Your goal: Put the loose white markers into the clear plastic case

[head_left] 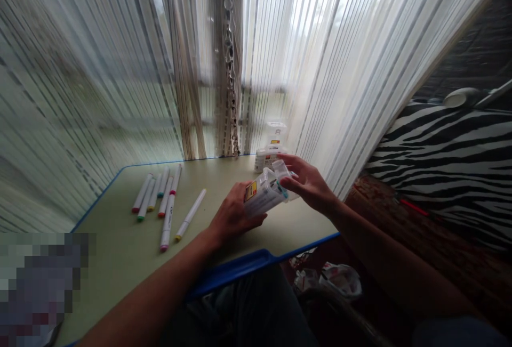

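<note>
My left hand (234, 214) grips a clear plastic marker case (266, 191) with a yellow and red label, held tilted just above the pale green table (120, 251). My right hand (306, 182) cups the case's far end, fingers curled around its top. Several white markers (160, 198) with coloured caps lie in a loose row on the table to the left of my hands, one of them (191, 214) apart from the rest with a yellow tip.
A second clear marker box (270, 155) stands at the table's back edge against striped curtains (320, 70). The table has a blue rim (240, 267). A zebra-print cover (448, 150) lies right, crumpled plastic (340, 277) sits below by my lap.
</note>
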Motion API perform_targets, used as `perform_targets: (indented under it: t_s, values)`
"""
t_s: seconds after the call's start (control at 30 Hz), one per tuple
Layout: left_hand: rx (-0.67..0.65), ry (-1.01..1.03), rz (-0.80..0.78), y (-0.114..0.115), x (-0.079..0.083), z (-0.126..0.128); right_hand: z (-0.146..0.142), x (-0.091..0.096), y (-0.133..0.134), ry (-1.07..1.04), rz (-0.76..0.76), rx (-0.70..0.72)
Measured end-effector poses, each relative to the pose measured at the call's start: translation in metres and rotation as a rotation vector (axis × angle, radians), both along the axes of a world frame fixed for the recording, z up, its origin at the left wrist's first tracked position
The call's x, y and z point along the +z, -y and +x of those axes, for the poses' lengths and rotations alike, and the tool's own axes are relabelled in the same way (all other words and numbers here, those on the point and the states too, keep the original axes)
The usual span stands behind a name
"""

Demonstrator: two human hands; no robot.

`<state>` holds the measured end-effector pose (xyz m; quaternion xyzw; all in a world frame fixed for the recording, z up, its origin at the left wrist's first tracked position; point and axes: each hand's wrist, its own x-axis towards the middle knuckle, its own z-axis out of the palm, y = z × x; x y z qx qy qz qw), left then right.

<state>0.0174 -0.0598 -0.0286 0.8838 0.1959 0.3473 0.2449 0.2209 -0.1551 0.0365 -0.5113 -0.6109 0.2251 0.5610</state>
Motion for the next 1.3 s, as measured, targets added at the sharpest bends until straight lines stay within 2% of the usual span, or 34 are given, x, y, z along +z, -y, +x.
perform_targets:
  t_s: [0.3, 0.6, 1.0, 1.17, 1.3]
  values:
    - [0.008, 0.011, -0.015, 0.002, -0.001, 0.000, -0.012, -0.001, -0.004, 0.282, 0.115, -0.055]
    - [-0.013, 0.030, -0.040, 0.003, -0.002, 0.001, -0.019, 0.003, -0.003, 0.352, 0.128, -0.083]
    - [0.002, 0.029, -0.108, 0.004, -0.005, 0.004, -0.015, 0.009, -0.015, 0.474, 0.155, 0.002]
    - [0.007, 0.051, -0.104, 0.005, -0.005, 0.004, -0.009, 0.010, -0.021, 0.427, 0.162, 0.059]
    - [0.010, 0.017, -0.110, 0.008, -0.002, 0.003, 0.006, 0.005, -0.032, 0.278, 0.121, 0.171]
